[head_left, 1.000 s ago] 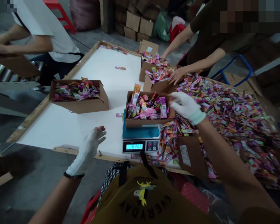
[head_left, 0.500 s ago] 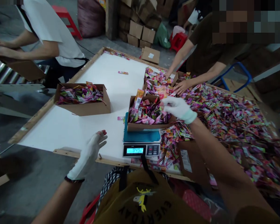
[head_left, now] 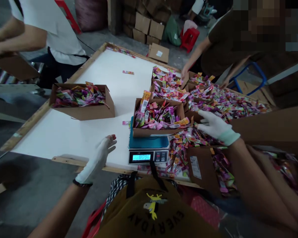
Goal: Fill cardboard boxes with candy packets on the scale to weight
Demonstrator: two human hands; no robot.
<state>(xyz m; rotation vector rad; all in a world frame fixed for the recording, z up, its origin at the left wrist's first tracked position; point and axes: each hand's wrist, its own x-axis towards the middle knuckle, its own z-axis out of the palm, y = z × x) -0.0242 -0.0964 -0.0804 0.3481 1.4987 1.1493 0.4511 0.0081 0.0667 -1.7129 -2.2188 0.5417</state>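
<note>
A cardboard box of small wrapped packets (head_left: 159, 133) rests on a digital scale (head_left: 149, 142) with a lit display. My left hand (head_left: 99, 158), in a white glove with bare fingertips, is over the table's front edge, left of the scale, fingers apart and holding nothing. My right hand (head_left: 213, 125), also gloved, is right of that box, above the packet pile (head_left: 180, 150); its fingers are spread and nothing shows in them. Another filled box (head_left: 94, 111) stands on the left of the white table (head_left: 72, 132).
More filled boxes (head_left: 169, 86) stand behind the scale, near a person in a dark shirt (head_left: 218, 43). A person in white (head_left: 52, 26) is at the left. A large cardboard box (head_left: 270, 124) and another person's arm are at the right. A wooden rim edges the table.
My right hand has moved right, away from the box on the scale. The display reading has dropped. A large cardboard box has appeared over the pile at the right, and the dark-shirted person's hands have moved apart.
</note>
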